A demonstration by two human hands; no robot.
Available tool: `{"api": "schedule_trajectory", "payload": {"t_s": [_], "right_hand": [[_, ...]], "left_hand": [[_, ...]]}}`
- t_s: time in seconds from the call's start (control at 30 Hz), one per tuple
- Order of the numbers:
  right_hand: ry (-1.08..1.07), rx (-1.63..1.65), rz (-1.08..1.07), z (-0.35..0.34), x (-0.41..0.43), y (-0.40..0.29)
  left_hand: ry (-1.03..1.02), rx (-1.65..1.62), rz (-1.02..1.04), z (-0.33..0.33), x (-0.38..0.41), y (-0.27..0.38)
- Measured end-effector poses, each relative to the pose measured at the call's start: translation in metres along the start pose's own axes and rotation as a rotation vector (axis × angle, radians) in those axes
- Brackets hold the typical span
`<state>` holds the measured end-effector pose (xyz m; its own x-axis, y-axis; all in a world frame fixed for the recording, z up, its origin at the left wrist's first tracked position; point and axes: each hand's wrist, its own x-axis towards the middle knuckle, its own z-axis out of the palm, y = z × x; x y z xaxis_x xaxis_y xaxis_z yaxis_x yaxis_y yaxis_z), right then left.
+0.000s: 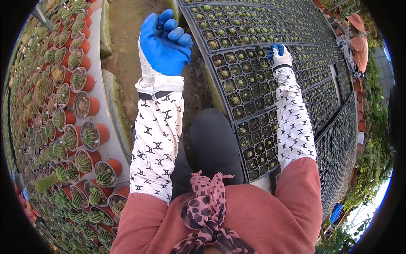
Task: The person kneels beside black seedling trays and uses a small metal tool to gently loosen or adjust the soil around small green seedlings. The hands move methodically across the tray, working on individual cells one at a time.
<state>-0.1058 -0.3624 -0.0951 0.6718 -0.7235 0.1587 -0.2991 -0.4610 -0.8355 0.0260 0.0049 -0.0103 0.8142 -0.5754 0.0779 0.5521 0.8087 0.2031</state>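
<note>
My left hand [168, 44], in a blue-coated white work glove, is raised over the dirt aisle, palm showing and fingers curled. It appears to hold nothing, though the inside of the curl is partly hidden. My right hand [279, 54], gloved alike, reaches over a black plastic cell tray [233, 71] of small cactus seedlings. Its fingers are bent down at the cells, and whether something is between them cannot be seen. Patterned white sleeve covers are on both forearms. Another seedling tray [260, 141] lies nearer my body, beside my right arm.
Many potted cacti [90, 136] in orange-brown pots crowd a pale bench [98, 38] on the left. A dirt aisle [122, 60] with mossy concrete curbs [114, 95] runs between bench and trays. A co-worker [360, 50] in a hat is beyond the trays at the upper right.
</note>
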Motion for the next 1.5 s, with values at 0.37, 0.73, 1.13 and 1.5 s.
{"api": "schedule_trajectory", "payload": {"t_s": [0.37, 0.73, 1.13, 1.5], "right_hand": [[0.038, -0.071, -0.141, 0.001, -0.016, -0.010], [-0.037, -0.503, -0.348, -0.009, -0.038, -0.029], [-0.043, 0.062, -0.084, 0.002, -0.041, 0.008], [-0.021, 0.297, 0.056, -0.014, -0.047, -0.010]], "left_hand": [[0.011, 0.007, 0.007, 0.000, 0.000, 0.000], [0.006, 0.015, 0.011, -0.002, 0.000, 0.000], [0.001, 0.006, 0.013, -0.001, 0.001, 0.001], [0.011, 0.016, 0.015, -0.003, 0.000, 0.000]]}}
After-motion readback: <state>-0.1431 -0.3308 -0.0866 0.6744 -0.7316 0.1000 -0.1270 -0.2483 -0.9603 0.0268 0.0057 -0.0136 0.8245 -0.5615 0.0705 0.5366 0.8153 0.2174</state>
